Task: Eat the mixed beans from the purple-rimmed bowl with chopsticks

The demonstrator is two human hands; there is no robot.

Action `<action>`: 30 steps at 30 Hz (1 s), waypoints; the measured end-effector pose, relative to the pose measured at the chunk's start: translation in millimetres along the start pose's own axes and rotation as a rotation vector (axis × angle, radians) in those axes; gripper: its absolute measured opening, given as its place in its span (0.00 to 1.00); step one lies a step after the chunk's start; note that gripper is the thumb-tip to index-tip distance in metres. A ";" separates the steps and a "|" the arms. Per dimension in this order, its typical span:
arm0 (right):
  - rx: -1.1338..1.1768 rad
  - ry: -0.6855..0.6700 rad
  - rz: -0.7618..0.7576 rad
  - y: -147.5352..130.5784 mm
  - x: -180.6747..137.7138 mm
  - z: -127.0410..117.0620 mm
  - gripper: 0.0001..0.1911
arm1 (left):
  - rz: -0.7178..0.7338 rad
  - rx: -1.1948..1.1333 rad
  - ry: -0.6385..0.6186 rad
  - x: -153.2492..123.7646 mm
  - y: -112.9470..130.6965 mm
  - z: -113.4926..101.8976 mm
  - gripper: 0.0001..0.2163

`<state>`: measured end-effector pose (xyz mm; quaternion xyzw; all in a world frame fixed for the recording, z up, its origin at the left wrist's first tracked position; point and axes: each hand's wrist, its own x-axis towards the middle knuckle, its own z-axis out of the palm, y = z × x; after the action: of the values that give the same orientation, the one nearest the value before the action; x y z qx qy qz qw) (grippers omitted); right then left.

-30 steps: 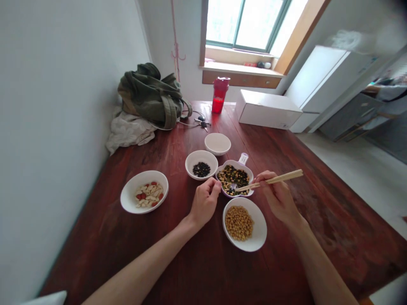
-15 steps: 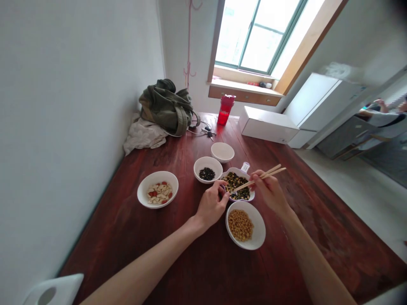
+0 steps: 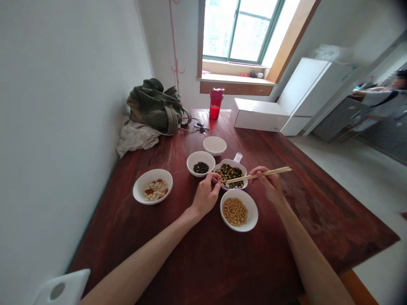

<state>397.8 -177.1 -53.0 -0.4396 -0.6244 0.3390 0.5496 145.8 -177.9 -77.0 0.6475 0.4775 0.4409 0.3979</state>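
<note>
Wooden chopsticks (image 3: 241, 178) in R hand (image 3: 270, 184), tips above mixed-bean dish (image 3: 242, 170)

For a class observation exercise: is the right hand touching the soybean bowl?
Apart: the head view shows a plain gap between the right hand and the soybean bowl.

White wall (image 3: 70, 127), green-framed window (image 3: 237, 31) (daylight pouring in), pale floor (image 3: 375, 237)
</note>
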 end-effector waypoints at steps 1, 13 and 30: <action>-0.005 -0.003 -0.005 0.2 -0.6 1.2 0.15 | 0.002 0.004 -0.001 0.2 -0.3 0.1 0.07; 0.041 0.119 -0.023 -3.0 6.2 -4.7 0.14 | 0.012 0.039 0.012 -0.2 3.1 -1.8 0.07; -0.019 0.198 0.008 6.5 -2.7 6.5 0.06 | -0.102 -0.070 -0.043 0.0 6.8 -2.3 0.06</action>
<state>392.6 -176.7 -61.0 -0.4786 -0.5683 0.2903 0.6031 145.4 -179.2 -69.9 0.6174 0.4856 0.4226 0.4521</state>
